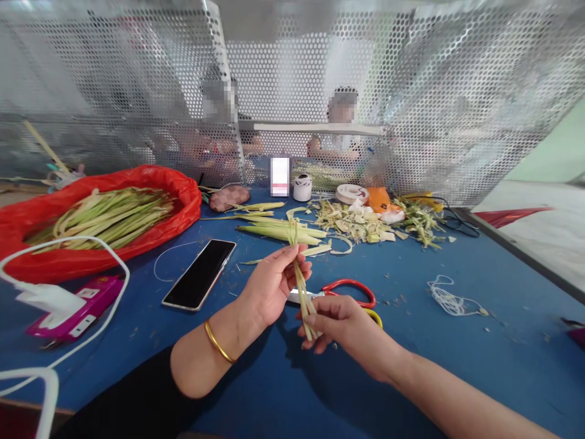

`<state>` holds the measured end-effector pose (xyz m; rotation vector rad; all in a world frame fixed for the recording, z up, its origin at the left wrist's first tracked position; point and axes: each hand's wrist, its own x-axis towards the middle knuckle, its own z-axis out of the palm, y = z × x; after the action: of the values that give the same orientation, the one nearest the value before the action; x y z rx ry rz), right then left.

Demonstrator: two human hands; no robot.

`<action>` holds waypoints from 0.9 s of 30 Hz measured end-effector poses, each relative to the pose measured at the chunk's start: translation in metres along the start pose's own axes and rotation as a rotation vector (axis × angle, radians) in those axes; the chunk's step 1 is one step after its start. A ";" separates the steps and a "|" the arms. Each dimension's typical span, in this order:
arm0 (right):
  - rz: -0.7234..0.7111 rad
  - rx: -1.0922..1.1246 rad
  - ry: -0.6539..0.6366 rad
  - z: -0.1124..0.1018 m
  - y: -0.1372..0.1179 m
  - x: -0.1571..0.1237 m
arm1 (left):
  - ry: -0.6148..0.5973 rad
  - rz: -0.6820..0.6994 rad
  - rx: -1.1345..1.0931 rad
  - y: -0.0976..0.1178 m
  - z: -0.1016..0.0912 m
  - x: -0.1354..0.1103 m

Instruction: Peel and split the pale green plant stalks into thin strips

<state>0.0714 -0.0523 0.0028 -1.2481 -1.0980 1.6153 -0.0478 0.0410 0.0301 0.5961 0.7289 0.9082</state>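
Note:
A thin bundle of pale green plant strips [300, 285] hangs between my hands above the blue table. My left hand [274, 280] pinches its upper part between thumb and fingers. Around the lower ends, my right hand [336, 320] is closed with the thumb on top. Behind my right hand lie scissors with red handles [350, 283], partly hidden; a yellow piece [375, 317] shows beside them. Just beyond the bundle, green husk leaves [274, 230] lie flat on the table.
A red plastic bag [192, 198] holding long green strips [114, 213] stands at left. Nearby are a phone [200, 274], a purple power strip [95, 299] and a white cable. Leaf scraps [351, 219], a tape roll [351, 194] and white string [452, 296] lie at right. Perforated panels [292, 79] close the back.

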 end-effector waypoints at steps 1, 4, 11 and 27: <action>-0.017 -0.034 -0.034 -0.002 -0.001 -0.001 | 0.005 -0.003 -0.008 0.001 0.000 0.001; -0.119 -0.295 -0.004 -0.023 -0.009 -0.001 | 0.033 -0.008 -0.031 0.006 0.000 0.003; -0.437 -1.360 0.654 -0.117 -0.017 0.043 | 0.096 -0.105 -0.024 0.003 0.002 0.002; -0.998 -1.143 0.342 -0.044 -0.021 -0.003 | -0.122 -0.155 0.210 -0.004 -0.002 -0.003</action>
<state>0.1171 -0.0420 0.0180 -1.1743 -2.0349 -0.0637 -0.0485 0.0369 0.0272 0.7634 0.7544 0.6509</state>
